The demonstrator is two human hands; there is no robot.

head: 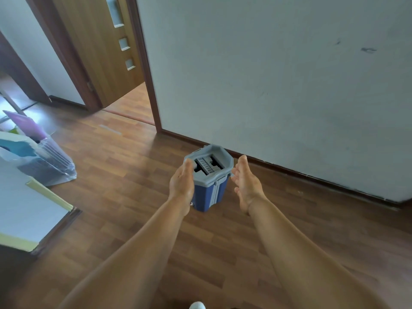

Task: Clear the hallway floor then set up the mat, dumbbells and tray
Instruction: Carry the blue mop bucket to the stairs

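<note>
1. Blue mop bucket (208, 192) with a grey slotted wringer top stands upright on the laminate floor (124, 166), near the wall (267, 74).
2. Left hand (181, 184), fingers straight, lies at its left rim.
3. Right hand (245, 184), palm open, is just beside its right side.

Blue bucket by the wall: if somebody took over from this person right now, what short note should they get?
Left grip (hand): open, fingers straight at the left rim of the blue bucket, not holding it.
Right grip (hand): open, palm facing the bucket's right side, just apart from it.
Bucket: upright on the hallway floor, near the wall.
Done: nothing evident.
Left: carry the bucket off, probably the clear plastic bag at the left too; then set out mat, dumbbells and tray, none recognisable in view.
</note>
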